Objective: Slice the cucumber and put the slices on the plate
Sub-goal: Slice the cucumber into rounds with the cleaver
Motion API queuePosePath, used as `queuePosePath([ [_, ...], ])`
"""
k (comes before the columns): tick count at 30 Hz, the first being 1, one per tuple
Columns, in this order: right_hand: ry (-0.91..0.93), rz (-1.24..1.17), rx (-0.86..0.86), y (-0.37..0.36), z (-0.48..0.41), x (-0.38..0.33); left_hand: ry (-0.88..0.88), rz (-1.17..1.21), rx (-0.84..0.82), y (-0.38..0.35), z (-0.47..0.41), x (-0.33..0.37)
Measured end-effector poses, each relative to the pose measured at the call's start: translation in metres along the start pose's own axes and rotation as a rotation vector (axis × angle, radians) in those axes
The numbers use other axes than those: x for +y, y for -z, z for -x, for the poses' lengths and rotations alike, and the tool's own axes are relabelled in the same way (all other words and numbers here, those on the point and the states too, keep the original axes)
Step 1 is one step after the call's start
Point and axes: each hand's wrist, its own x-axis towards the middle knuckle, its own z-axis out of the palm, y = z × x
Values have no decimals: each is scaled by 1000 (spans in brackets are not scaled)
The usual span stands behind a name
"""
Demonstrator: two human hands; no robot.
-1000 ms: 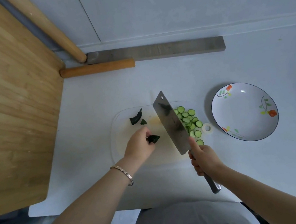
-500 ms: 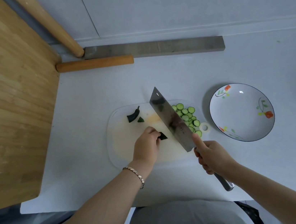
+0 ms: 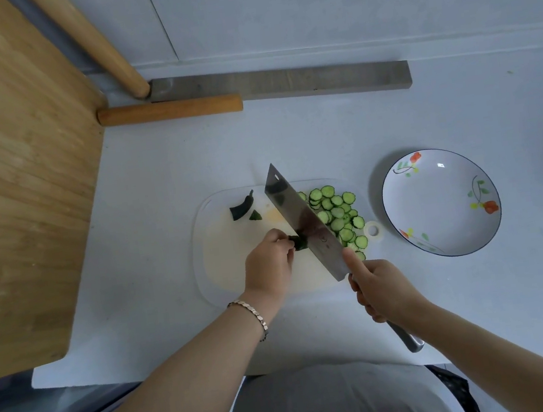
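Note:
A white cutting board (image 3: pixel 222 264) lies on the pale counter. My left hand (image 3: pixel 269 265) pinches a short dark green cucumber stub (image 3: pixel 300 243) against the board. My right hand (image 3: pixel 382 286) grips the handle of a cleaver (image 3: pixel 303 222), its broad blade standing right beside the stub. Several round cucumber slices (image 3: pixel 338 214) are piled on the board to the right of the blade. A cut-off cucumber end (image 3: pixel 242 208) and a small scrap (image 3: pixel 255 215) lie at the board's far left. The floral plate (image 3: pixel 440 202) sits to the right with nothing on it.
A large wooden board (image 3: pixel 14 177) leans at the left. A wooden rolling pin (image 3: pixel 169 110), a second wooden stick (image 3: pixel 97 45) and a grey bar (image 3: pixel 281 83) lie along the back wall. The counter's front edge is close to my body.
The left hand brought the stub rightward up against the cleaver blade. The cleaver and right hand shifted slightly. The view has moved a little.

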Motion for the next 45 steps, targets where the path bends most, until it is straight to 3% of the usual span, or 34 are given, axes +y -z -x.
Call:
queuePosePath([
  [17,86,186,48,-5,-10,7,-23,-19,-16,-4,-3,-4],
  [34,34,-40,36,-4,-6,7,-10,90,1,-7,-1,-5],
  [45,110,211,71,-4,-10,7,-32,70,-14,-8,-4,-6],
])
